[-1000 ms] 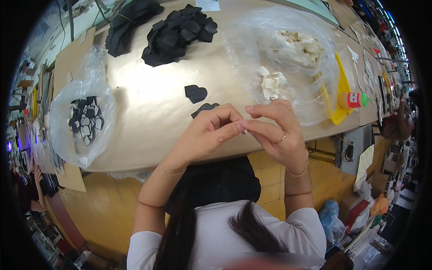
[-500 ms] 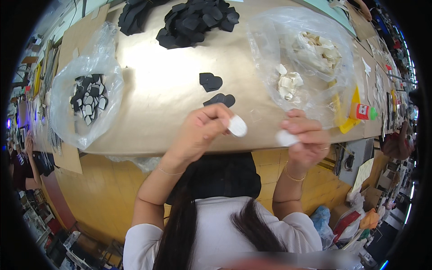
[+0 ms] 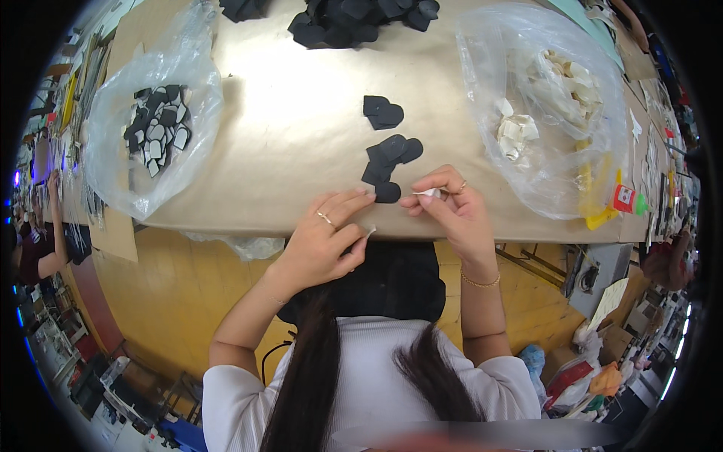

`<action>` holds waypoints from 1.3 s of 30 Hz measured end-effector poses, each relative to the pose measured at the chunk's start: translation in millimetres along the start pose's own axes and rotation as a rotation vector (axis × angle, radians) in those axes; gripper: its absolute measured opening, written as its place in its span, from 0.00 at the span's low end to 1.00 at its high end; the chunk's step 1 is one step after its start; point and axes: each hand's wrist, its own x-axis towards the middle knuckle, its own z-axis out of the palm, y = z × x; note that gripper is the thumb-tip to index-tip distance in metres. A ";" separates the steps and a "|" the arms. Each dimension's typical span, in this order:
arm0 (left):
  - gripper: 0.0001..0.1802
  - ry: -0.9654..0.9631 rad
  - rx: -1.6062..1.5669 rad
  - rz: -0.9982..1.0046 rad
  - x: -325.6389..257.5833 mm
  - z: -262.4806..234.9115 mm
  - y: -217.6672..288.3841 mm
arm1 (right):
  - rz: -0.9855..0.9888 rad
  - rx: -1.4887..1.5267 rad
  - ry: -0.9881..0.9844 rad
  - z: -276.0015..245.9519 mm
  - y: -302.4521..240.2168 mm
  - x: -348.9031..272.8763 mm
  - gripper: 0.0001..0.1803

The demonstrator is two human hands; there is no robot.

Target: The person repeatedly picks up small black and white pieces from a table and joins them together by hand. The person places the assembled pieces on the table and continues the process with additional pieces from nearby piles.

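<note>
My left hand (image 3: 331, 233) is over the table's front edge, its fingertips at a black round-ended piece (image 3: 387, 193). Between its thumb and a finger a thin white piece (image 3: 370, 231) shows edge-on, perhaps a peeled backing. To the right, my right hand (image 3: 458, 215) pinches a small white piece (image 3: 429, 193), partly hidden by the fingers. The near black piece belongs to a loose, overlapping row of black pieces (image 3: 392, 151) running away from me. Beyond them lies a small overlapping group of black pieces (image 3: 382, 111).
A large heap of black pieces (image 3: 354, 19) lies at the far edge. On the left, an open plastic bag (image 3: 199, 151) holds black and white pieces. A clear bag (image 3: 482, 75) with cream scraps is on the right, near a green-capped bottle (image 3: 629, 200) and a yellow object (image 3: 602, 218).
The view has shifted. Both hands have moved in to the near black pieces, the right one leftward. The white pieces, seen broad-faced before, now show mostly edge-on or covered.
</note>
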 end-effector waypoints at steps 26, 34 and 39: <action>0.11 0.030 0.086 0.015 -12.7 17.4 -1.5 | 0.106 -0.513 0.260 41.0 11.2 9.7 0.08; 0.10 -0.015 0.136 0.034 -11.5 16.6 -0.8 | 0.143 -0.546 0.236 40.4 7.9 13.6 0.09; 0.10 -0.028 0.159 0.037 -11.3 18.5 -1.0 | 0.171 -0.559 0.214 39.7 3.7 15.5 0.09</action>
